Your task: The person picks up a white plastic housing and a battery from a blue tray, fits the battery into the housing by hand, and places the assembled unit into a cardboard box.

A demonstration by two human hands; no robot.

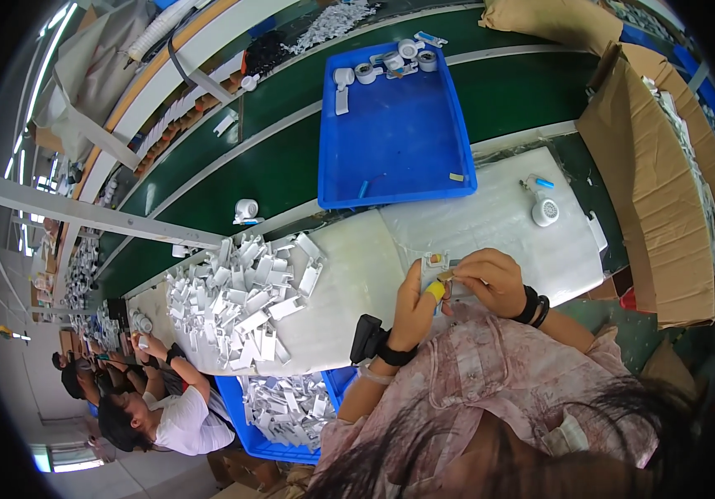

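Note:
My left hand [413, 309] is closed around a small white plastic housing [434, 263], close to my body at the table's front edge. A yellow piece [436, 289] shows at its fingers. My right hand [492, 283] meets it from the right, its thumb and fingers pinched at the housing. What the right fingertips grip is too small to name. Beyond my hands, a round white fan-like unit [545, 211] lies with a blue cylindrical part [544, 183] wired to it. To the left spreads a heap of white plastic covers [245, 291].
A blue tray [399, 158] with several round white units stands at the back, partly over the green conveyor [524, 83]. An open cardboard box [644, 191] rises at right. Below the table's left part sits a blue bin [233, 399] of white parts. Co-workers [183, 420] sit at far left.

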